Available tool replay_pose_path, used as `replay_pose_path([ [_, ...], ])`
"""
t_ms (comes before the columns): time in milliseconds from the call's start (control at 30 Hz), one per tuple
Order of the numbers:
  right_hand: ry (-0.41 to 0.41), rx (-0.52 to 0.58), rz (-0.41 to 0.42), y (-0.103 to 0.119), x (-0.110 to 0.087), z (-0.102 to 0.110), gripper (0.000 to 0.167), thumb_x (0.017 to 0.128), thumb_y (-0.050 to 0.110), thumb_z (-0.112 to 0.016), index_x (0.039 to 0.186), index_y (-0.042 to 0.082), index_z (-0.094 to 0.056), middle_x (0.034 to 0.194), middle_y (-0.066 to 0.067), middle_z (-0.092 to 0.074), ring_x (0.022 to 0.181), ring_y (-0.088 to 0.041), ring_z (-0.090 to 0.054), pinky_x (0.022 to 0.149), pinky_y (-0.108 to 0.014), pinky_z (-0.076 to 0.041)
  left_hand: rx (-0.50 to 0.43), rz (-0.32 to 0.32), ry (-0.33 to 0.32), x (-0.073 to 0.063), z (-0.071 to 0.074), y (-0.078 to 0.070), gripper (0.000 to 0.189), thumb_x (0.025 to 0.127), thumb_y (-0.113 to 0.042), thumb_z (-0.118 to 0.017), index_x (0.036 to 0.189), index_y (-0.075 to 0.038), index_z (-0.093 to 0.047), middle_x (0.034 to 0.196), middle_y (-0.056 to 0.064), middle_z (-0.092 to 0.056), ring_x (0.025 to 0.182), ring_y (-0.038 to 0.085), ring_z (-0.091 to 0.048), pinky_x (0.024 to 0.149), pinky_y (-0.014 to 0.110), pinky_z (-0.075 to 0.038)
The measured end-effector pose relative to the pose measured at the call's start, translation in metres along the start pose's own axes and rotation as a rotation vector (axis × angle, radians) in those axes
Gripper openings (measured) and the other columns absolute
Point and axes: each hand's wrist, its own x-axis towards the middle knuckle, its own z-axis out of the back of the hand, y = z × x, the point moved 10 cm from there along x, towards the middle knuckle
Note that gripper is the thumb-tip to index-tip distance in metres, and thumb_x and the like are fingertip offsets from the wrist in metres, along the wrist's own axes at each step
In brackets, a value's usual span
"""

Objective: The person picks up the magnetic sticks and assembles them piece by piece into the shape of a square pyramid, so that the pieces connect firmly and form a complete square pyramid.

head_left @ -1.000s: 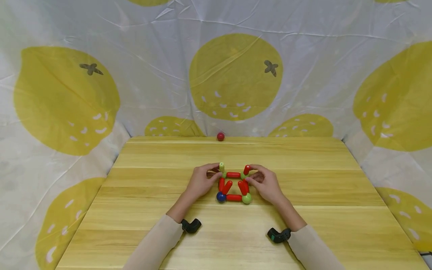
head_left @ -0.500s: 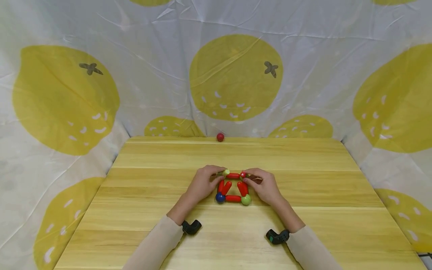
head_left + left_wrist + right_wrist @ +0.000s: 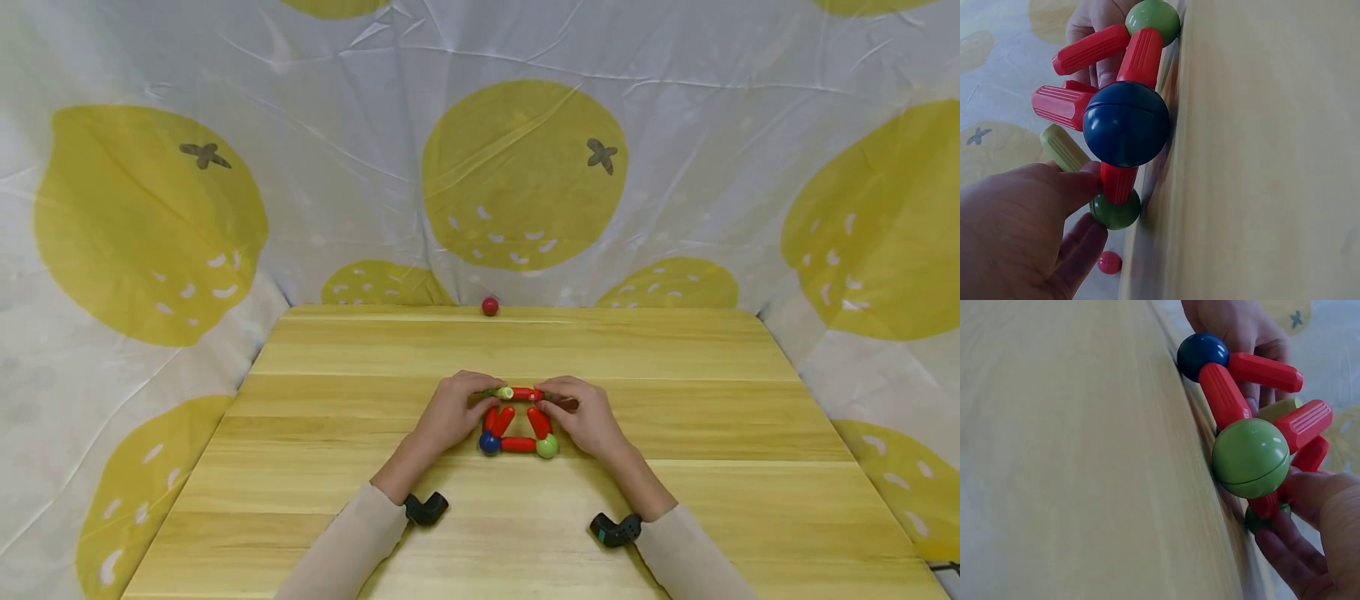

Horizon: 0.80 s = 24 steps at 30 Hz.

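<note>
A frame of magnetic sticks and balls lies near the table's middle. Its near corners are a blue ball point(image 3: 490, 442) and a light-green ball point(image 3: 547, 446), joined by a red stick point(image 3: 517, 445). From each near ball another red stick slants up and inward. My left hand point(image 3: 452, 410) pinches the light-green stick point(image 3: 1062, 148) at the far left corner, its fingers also touching the dark-green ball point(image 3: 1116, 214) there. At the far right corner my right hand point(image 3: 590, 412) pinches a red stick point(image 3: 1312, 454), its fingertips against another green ball point(image 3: 1257, 522), partly hidden.
A loose red ball point(image 3: 490, 307) sits at the far edge of the wooden table point(image 3: 660, 350). Behind and beside the table hangs a white cloth point(image 3: 360, 150) printed with lemons. Black wrist cameras point(image 3: 426, 509) stick out from both sleeves.
The light-green stick and the red stick at the far corners have tilted from near upright to leaning inward and toward me. Both hands have moved with them, slightly closer together.
</note>
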Motion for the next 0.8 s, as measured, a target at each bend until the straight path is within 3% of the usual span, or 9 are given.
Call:
replay_pose_path([
  [133, 0.038, 0.041, -0.022, -0.001, -0.003, -0.001, 0.031, 0.094, 0.016, -0.077, 0.125, 0.009, -0.074, 0.121, -0.007, -0.074, 0.095, -0.019, -0.074, 0.082, -0.026, -0.062, -0.038, 0.02, 0.037, -0.002, -0.001, 0.001, 0.029, 0.095, -0.021, -0.076, 0.124, -0.019, -0.076, 0.12, -0.002, -0.076, 0.116, 0.018, -0.069, 0.102, 0.039, -0.056],
  [267, 0.129, 0.188, -0.064, -0.003, -0.011, -0.003, 0.045, 0.099, 0.018, -0.071, 0.14, 0.003, -0.061, 0.137, -0.015, -0.064, 0.11, -0.028, -0.069, 0.098, -0.034, -0.058, -0.194, 0.109, 0.101, -0.01, -0.001, 0.011, 0.037, 0.097, -0.034, -0.073, 0.132, -0.022, -0.071, 0.13, -0.007, -0.071, 0.125, 0.015, -0.064, 0.109, 0.038, -0.052],
  [367, 0.188, 0.253, -0.061, -0.003, -0.017, -0.005, 0.05, 0.099, 0.018, -0.071, 0.145, 0.005, -0.056, 0.142, -0.012, -0.06, 0.118, -0.031, -0.065, 0.106, -0.043, -0.053, -0.275, 0.156, 0.137, -0.017, -0.001, 0.016, 0.045, 0.092, -0.044, -0.077, 0.134, -0.028, -0.069, 0.135, -0.012, -0.067, 0.131, 0.013, -0.06, 0.113, 0.039, -0.048],
  [600, 0.198, 0.171, 0.015, 0.002, -0.018, -0.008, 0.048, 0.094, 0.02, -0.078, 0.14, 0.019, -0.062, 0.136, -0.004, -0.062, 0.113, -0.027, -0.068, 0.101, -0.051, -0.056, -0.255, 0.11, 0.152, -0.018, -0.002, 0.01, 0.055, 0.086, -0.052, -0.082, 0.135, -0.033, -0.067, 0.139, -0.013, -0.065, 0.136, 0.017, -0.057, 0.116, 0.047, -0.044],
  [800, 0.168, 0.19, 0.019, 0.005, -0.016, -0.009, 0.049, 0.092, 0.011, -0.079, 0.138, 0.012, -0.063, 0.136, -0.009, -0.062, 0.109, -0.034, -0.067, 0.098, -0.057, -0.055, -0.256, 0.095, 0.138, -0.017, -0.002, 0.008, 0.055, 0.085, -0.051, -0.082, 0.135, -0.033, -0.068, 0.138, -0.01, -0.066, 0.133, 0.018, -0.059, 0.113, 0.048, -0.047],
])
